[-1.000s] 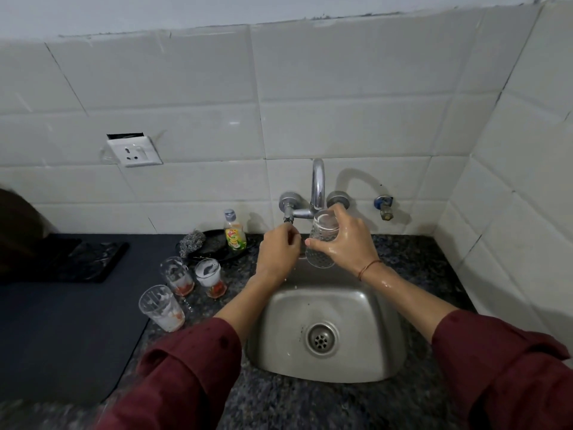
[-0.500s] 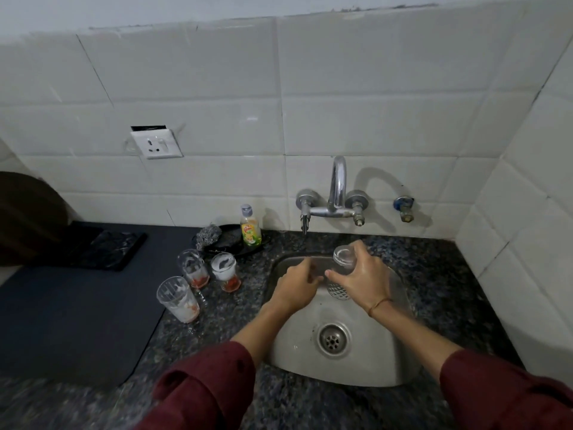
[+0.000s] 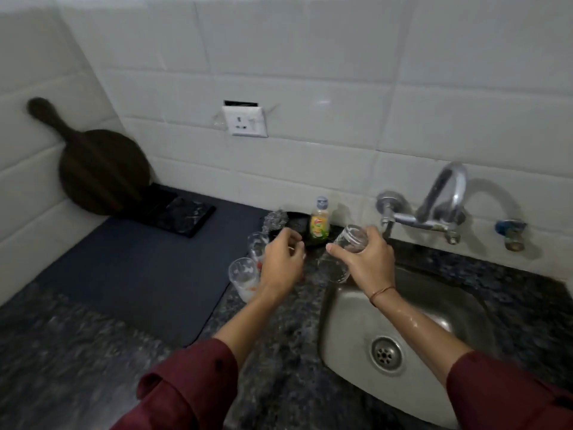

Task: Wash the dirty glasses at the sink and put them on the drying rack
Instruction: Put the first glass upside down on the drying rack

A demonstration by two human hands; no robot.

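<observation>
The right hand [image 3: 367,265] is clamped round a clear glass [image 3: 352,241], fingers wrapped over its side and the thumb along the near edge. The glass is tilted, with its mouth up and away and its base low and toward the left. It is held in the air above the left back corner of the sink [image 3: 434,308], at about the sink's 11 o'clock, just below the tap [image 3: 446,193]. The right forearm is wet, and a thin thread band sits at the wrist.

The left hand [image 3: 280,268] is at the glass's 9 o'clock, over the table [image 3: 62,352], apart from the right hand. Its fingers are loosely curled and seem to hold nothing. Whether it touches the glasses behind it I cannot tell.

Two dirty glasses show at that hand's far side. One [image 3: 243,277] stands at its 9 o'clock with a pale and reddish residue at the bottom. The other [image 3: 257,243] is at its 11 o'clock, partly hidden by the fingers. Both stand at the right edge of a dark mat [image 3: 139,265].

A soap bottle [image 3: 319,223] with a yellow-green label stands by the wall at the glass's 11 o'clock, in a dark dish [image 3: 294,226]. A steel scrubber [image 3: 274,220] lies at the dish's left end. A dark slab [image 3: 183,217] lies on the mat's far corner, and a round board [image 3: 99,169] with a handle leans on the tiles at the slab's 10 o'clock. A wall socket [image 3: 245,121] is at the bottle's 11 o'clock. A small blue valve [image 3: 510,231] is at the tap's 4 o'clock. The drain [image 3: 386,353] lies in the sink at 6 o'clock from the right hand.
</observation>
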